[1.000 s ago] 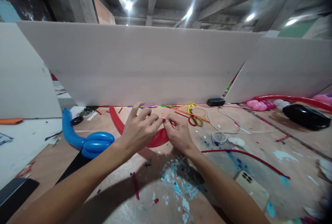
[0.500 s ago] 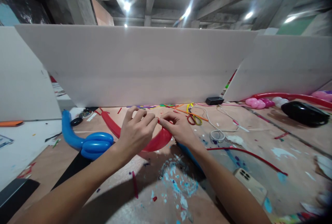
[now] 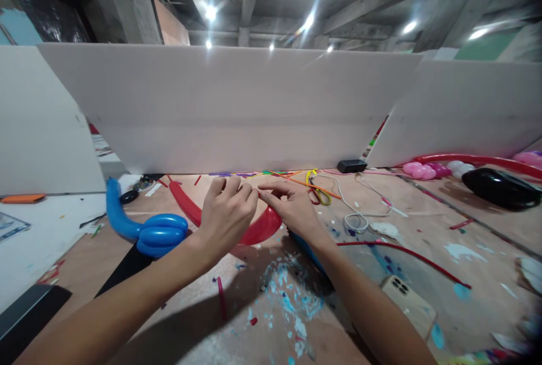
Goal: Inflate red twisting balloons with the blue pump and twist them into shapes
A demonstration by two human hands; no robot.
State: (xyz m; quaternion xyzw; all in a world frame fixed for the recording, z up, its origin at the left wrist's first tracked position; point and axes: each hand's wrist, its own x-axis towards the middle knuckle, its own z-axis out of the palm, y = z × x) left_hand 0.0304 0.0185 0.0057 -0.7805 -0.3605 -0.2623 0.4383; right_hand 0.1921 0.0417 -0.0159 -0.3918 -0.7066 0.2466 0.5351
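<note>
Your red balloon (image 3: 192, 211) is lying along the surface (image 3: 423, 229), curving up from its far tip to the fat end you are pinching shut with both the left hand (image 3: 226, 212) and right hand (image 3: 292, 207), so you seem to be knotting its neck. Next you are needing a steady pinch and a tight loop; no containers are showing, only the blue balloon (image 3: 148, 229) and phone (image 3: 409, 306) lying loose.

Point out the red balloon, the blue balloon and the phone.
red balloon (image 3: 265, 228), head view, inflated end below the hands
blue balloon (image 3: 158, 232), head view, folded loops
phone (image 3: 409, 303), head view, back cover
</note>
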